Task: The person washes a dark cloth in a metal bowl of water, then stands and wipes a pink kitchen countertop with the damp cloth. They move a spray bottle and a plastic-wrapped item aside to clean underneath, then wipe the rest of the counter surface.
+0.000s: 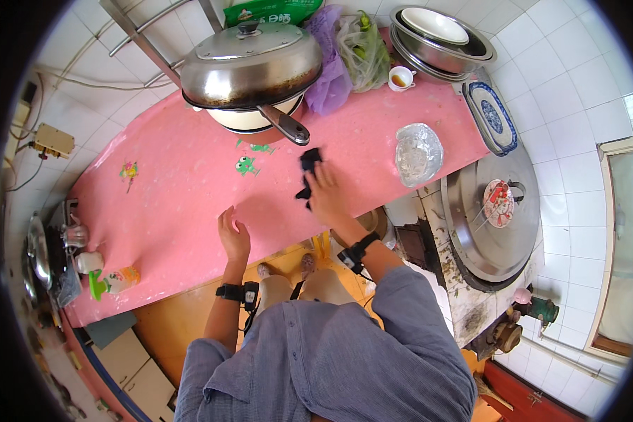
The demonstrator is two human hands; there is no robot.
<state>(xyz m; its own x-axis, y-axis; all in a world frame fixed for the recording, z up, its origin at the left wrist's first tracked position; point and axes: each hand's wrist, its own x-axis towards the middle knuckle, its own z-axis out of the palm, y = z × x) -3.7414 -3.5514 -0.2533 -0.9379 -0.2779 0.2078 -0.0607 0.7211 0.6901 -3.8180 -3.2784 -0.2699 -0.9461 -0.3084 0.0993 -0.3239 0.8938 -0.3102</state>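
My right hand (329, 196) lies over a crumpled black cloth (310, 159) and presses it onto the pink tabletop (184, 211); part of the cloth is hidden under the fingers, and the hand is slightly blurred. Near the front edge of the pink surface, my left hand (235, 235) is held with thumb and fingers apart and nothing in it. Whether it touches the surface, I cannot tell. Just beyond the cloth is the dark handle (286, 125) of a lidded pan (250, 68), which sits on a cream pot (242, 120). Green frog stickers (247, 166) lie left of the cloth.
A foil-like silver bowl (419, 154) stands right of the cloth. Behind are bagged green peppers (366, 58), a small cup (401, 78) with brown liquid, and stacked metal basins (482, 54). A large metal lid (467, 232) covers the stove at right. A spray bottle (121, 279) lies at left.
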